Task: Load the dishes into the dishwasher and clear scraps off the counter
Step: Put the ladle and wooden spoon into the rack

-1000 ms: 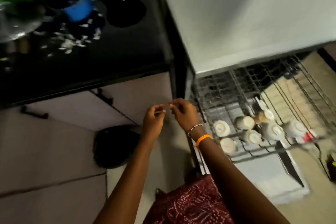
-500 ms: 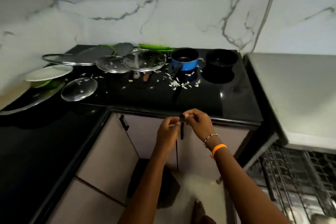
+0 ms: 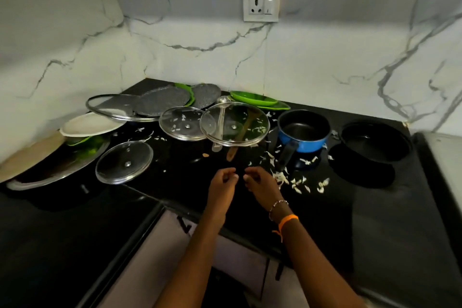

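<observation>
My left hand (image 3: pixel 222 184) and my right hand (image 3: pixel 262 184) hover close together over the front of the black counter (image 3: pixel 375 220), fingers loosely curled, with nothing visible in them. White scraps (image 3: pixel 297 181) lie scattered just right of my right hand and around the blue saucepan (image 3: pixel 303 131). To its right sits a black pan (image 3: pixel 375 142). Three glass lids (image 3: pixel 124 161) (image 3: pixel 186 124) (image 3: pixel 235 124) lie further back, over a ladle (image 3: pixel 220 117) and a wooden spoon (image 3: pixel 237 142). Green plates (image 3: pixel 252 99) and grey lids (image 3: pixel 161 102) lie by the wall. The dishwasher is out of view.
At the far left a white plate (image 3: pixel 90 124) rests over a steel tray (image 3: pixel 50 170). A marble wall with a socket (image 3: pixel 261 5) backs the counter. A grey appliance top (image 3: pixel 447 157) borders the right edge. Cabinet doors (image 3: pixel 155 257) are below the counter.
The view swung from the dishwasher rack up to the counter. Both hands rose together from in front of the cabinet doors to above the counter's front edge.
</observation>
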Demonstrator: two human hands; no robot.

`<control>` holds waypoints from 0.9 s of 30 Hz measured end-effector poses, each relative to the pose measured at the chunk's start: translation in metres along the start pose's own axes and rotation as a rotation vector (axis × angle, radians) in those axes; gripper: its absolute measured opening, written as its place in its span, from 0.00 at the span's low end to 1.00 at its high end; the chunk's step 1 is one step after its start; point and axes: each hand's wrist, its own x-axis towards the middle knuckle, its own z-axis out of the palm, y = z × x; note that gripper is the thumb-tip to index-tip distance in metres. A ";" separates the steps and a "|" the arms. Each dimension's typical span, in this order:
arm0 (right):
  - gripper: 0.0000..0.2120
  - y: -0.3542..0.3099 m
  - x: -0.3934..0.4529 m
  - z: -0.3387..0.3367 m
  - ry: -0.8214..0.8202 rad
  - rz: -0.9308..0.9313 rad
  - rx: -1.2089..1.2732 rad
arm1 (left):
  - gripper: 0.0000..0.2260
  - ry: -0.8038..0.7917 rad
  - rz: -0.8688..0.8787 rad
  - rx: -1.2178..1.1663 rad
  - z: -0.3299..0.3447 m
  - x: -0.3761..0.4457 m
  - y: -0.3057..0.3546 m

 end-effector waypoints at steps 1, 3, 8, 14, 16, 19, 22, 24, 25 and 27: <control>0.15 -0.001 0.014 0.004 -0.001 0.027 0.025 | 0.09 0.016 -0.005 -0.018 0.001 0.012 0.004; 0.21 -0.005 0.039 0.012 0.035 0.085 0.116 | 0.11 0.045 -0.018 -0.047 0.001 0.029 0.010; 0.19 -0.021 0.090 0.030 0.129 0.280 0.581 | 0.12 0.113 -0.045 -0.143 -0.004 0.058 0.011; 0.16 -0.022 0.126 0.038 0.294 0.324 0.858 | 0.12 0.190 -0.067 -0.233 -0.016 0.075 0.014; 0.17 -0.023 0.130 0.035 0.245 0.310 0.973 | 0.11 0.212 -0.082 -0.274 -0.019 0.080 0.015; 0.17 -0.021 0.124 0.034 0.204 0.288 0.993 | 0.11 0.220 -0.113 -0.338 -0.018 0.085 0.019; 0.18 -0.018 0.119 0.038 0.178 0.272 0.989 | 0.11 0.215 -0.133 -0.349 -0.014 0.088 0.021; 0.17 -0.022 0.118 0.039 0.159 0.239 0.962 | 0.12 0.223 -0.139 -0.346 -0.014 0.091 0.018; 0.16 -0.025 0.120 0.038 0.147 0.233 0.947 | 0.12 0.226 -0.145 -0.348 -0.015 0.092 0.017; 0.17 -0.030 0.125 0.037 0.112 0.245 0.926 | 0.13 0.224 -0.176 -0.363 -0.015 0.097 0.015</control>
